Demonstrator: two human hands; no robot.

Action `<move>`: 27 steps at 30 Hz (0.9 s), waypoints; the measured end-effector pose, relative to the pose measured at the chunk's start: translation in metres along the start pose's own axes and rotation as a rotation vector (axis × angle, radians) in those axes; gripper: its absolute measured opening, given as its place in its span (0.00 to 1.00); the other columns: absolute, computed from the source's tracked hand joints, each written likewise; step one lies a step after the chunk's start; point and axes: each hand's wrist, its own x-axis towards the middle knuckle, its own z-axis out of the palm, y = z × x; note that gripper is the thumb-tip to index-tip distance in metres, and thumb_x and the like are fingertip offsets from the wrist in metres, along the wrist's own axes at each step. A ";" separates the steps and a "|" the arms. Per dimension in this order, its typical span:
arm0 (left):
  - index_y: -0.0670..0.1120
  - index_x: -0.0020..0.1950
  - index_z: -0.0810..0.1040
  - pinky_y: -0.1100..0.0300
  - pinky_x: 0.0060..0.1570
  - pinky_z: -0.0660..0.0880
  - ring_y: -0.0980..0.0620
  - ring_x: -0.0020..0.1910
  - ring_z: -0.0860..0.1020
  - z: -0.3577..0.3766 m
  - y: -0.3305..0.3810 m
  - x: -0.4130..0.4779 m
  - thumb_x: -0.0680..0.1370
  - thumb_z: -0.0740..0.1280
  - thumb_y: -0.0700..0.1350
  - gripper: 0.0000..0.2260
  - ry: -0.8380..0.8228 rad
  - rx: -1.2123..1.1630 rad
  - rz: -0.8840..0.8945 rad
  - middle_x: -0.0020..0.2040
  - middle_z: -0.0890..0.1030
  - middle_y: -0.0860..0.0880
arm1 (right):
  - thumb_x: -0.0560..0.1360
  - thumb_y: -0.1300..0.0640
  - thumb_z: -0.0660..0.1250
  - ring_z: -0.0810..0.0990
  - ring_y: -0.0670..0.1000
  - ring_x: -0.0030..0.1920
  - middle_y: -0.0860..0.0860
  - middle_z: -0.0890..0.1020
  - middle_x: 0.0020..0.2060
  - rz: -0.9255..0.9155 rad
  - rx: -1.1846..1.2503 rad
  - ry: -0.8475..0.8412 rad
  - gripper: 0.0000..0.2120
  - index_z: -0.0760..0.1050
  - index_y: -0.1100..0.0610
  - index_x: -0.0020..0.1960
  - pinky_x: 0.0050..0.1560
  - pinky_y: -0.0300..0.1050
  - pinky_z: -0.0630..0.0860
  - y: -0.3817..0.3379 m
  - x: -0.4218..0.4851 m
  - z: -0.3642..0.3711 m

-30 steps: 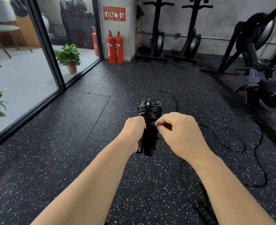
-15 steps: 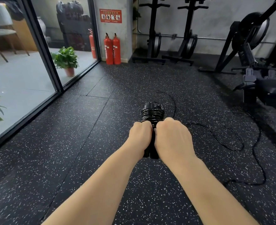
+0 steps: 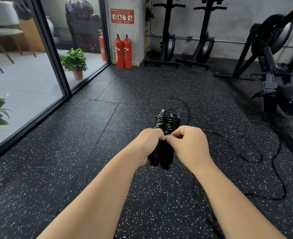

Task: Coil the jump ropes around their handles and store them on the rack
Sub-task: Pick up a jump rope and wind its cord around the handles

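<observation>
**Coiling under way; most of the rope still on the floor**

Status. You hold the two black handles [image 3: 161, 156] side by side in your left hand [image 3: 148, 144], fingers curled round them, in front of you above the speckled rubber floor [image 3: 90, 152]. A band of tight turns [image 3: 167, 122] sits round the far end of the handles, just beyond your knuckles. Your right hand [image 3: 189, 145] is closed against the bundle beside the left, thumb and forefinger pinched at the top of the handles; I judge it pinches the rope there, though the strand itself is hidden by the fingers.

Done. The first turns are on and look snug, lying close together.

Outstanding. A long run of loose rope [image 3: 256, 152] lies in wide loops on the floor to your right and trails toward the near edge. All of that, in my judgement, must still go round the handles. A second dark strand [image 3: 204, 204] runs along the floor under your right forearm; whether it belongs to this rope or another cannot be told. No storage rack for ropes is identifiable here, so the storing step has not begun.

Change from the earlier frames. Half a second ago your right hand covered the bundle with its back uppermost; now it is turned so the pinching fingertips show. The turns on the handles look about the same in number. The floor loops have shifted slightly, and the strand near your right forearm is visible again, as it was a second ago.
</observation>
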 end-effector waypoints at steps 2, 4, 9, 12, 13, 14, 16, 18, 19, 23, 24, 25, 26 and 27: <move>0.43 0.37 0.74 0.60 0.33 0.69 0.47 0.30 0.74 -0.004 0.001 0.000 0.75 0.59 0.38 0.08 -0.013 -0.060 -0.034 0.31 0.76 0.46 | 0.71 0.56 0.72 0.74 0.46 0.31 0.46 0.79 0.30 -0.024 0.061 -0.002 0.06 0.80 0.56 0.36 0.32 0.42 0.68 0.000 0.002 0.001; 0.43 0.37 0.73 0.61 0.31 0.69 0.48 0.28 0.74 -0.007 0.003 0.002 0.76 0.59 0.39 0.08 -0.025 -0.082 -0.063 0.30 0.75 0.46 | 0.72 0.56 0.71 0.72 0.43 0.28 0.45 0.77 0.28 -0.046 0.099 -0.020 0.06 0.79 0.56 0.36 0.31 0.40 0.66 -0.001 0.003 0.002; 0.44 0.36 0.72 0.65 0.26 0.65 0.51 0.22 0.72 -0.006 0.004 0.000 0.78 0.58 0.43 0.11 -0.057 -0.038 -0.078 0.26 0.75 0.49 | 0.73 0.57 0.71 0.72 0.45 0.27 0.47 0.77 0.27 -0.043 0.154 -0.045 0.08 0.79 0.58 0.37 0.31 0.41 0.68 0.004 0.008 -0.001; 0.45 0.35 0.70 0.64 0.27 0.64 0.52 0.20 0.69 -0.005 0.006 -0.003 0.78 0.58 0.44 0.12 -0.061 -0.004 -0.067 0.22 0.73 0.50 | 0.73 0.57 0.71 0.69 0.43 0.25 0.48 0.76 0.26 -0.012 0.196 -0.030 0.09 0.79 0.59 0.36 0.29 0.38 0.66 0.007 0.009 0.000; 0.44 0.36 0.71 0.62 0.30 0.65 0.50 0.23 0.70 -0.004 0.005 -0.002 0.77 0.59 0.46 0.11 -0.051 0.005 -0.055 0.24 0.73 0.49 | 0.73 0.57 0.70 0.69 0.44 0.26 0.48 0.76 0.26 -0.003 0.201 -0.024 0.09 0.79 0.60 0.37 0.30 0.40 0.66 0.007 0.009 0.001; 0.44 0.37 0.71 0.59 0.34 0.65 0.48 0.28 0.70 -0.003 0.005 -0.001 0.75 0.60 0.47 0.09 -0.036 0.025 -0.041 0.29 0.74 0.47 | 0.73 0.57 0.70 0.70 0.45 0.26 0.48 0.77 0.26 0.007 0.206 -0.021 0.09 0.80 0.60 0.37 0.31 0.41 0.67 0.007 0.009 0.003; 0.45 0.40 0.71 0.56 0.36 0.63 0.48 0.34 0.67 -0.002 0.004 0.000 0.72 0.58 0.50 0.09 -0.004 0.095 -0.007 0.38 0.72 0.43 | 0.73 0.57 0.70 0.71 0.47 0.28 0.50 0.77 0.27 0.024 0.223 -0.016 0.09 0.80 0.60 0.37 0.33 0.44 0.68 0.008 0.008 0.005; 0.46 0.41 0.70 0.56 0.35 0.62 0.48 0.35 0.66 0.001 0.005 -0.002 0.70 0.58 0.52 0.10 -0.011 0.130 0.028 0.40 0.71 0.44 | 0.73 0.57 0.70 0.71 0.47 0.28 0.50 0.78 0.27 0.040 0.258 -0.006 0.09 0.80 0.60 0.37 0.32 0.43 0.68 0.009 0.010 0.004; 0.46 0.42 0.71 0.56 0.35 0.63 0.47 0.36 0.66 0.001 0.005 -0.002 0.67 0.58 0.55 0.13 -0.025 0.135 0.045 0.40 0.71 0.44 | 0.73 0.58 0.70 0.71 0.46 0.27 0.50 0.77 0.26 0.048 0.284 0.001 0.09 0.80 0.61 0.36 0.32 0.42 0.68 0.009 0.011 0.003; 0.45 0.47 0.70 0.57 0.35 0.65 0.47 0.39 0.70 -0.001 0.005 -0.004 0.62 0.65 0.53 0.18 -0.084 0.177 0.090 0.43 0.73 0.44 | 0.73 0.58 0.71 0.69 0.43 0.25 0.48 0.76 0.25 0.062 0.330 0.005 0.09 0.80 0.61 0.35 0.30 0.39 0.67 0.011 0.013 -0.002; 0.44 0.47 0.70 0.58 0.35 0.65 0.47 0.39 0.71 -0.002 0.005 -0.005 0.64 0.65 0.51 0.17 -0.117 0.179 0.098 0.43 0.73 0.43 | 0.73 0.58 0.70 0.69 0.43 0.26 0.48 0.76 0.25 0.062 0.323 0.002 0.09 0.80 0.61 0.36 0.30 0.39 0.68 0.012 0.013 -0.003; 0.44 0.48 0.71 0.58 0.35 0.66 0.47 0.40 0.72 -0.003 0.004 -0.005 0.66 0.67 0.49 0.14 -0.155 0.168 0.098 0.44 0.75 0.43 | 0.74 0.57 0.70 0.69 0.43 0.25 0.47 0.76 0.25 0.058 0.320 0.000 0.09 0.80 0.61 0.36 0.30 0.38 0.68 0.013 0.013 -0.004; 0.43 0.47 0.72 0.57 0.36 0.68 0.46 0.41 0.73 -0.003 0.005 -0.006 0.71 0.67 0.45 0.09 -0.194 0.149 0.119 0.44 0.76 0.41 | 0.74 0.57 0.70 0.68 0.42 0.25 0.47 0.75 0.24 0.049 0.325 -0.002 0.10 0.80 0.61 0.37 0.30 0.37 0.67 0.015 0.013 -0.006; 0.43 0.46 0.74 0.56 0.39 0.69 0.45 0.42 0.75 -0.004 0.005 -0.006 0.75 0.66 0.41 0.02 -0.228 0.130 0.142 0.44 0.78 0.40 | 0.74 0.57 0.70 0.68 0.41 0.24 0.47 0.75 0.24 0.041 0.335 -0.010 0.09 0.80 0.61 0.37 0.29 0.36 0.66 0.016 0.013 -0.008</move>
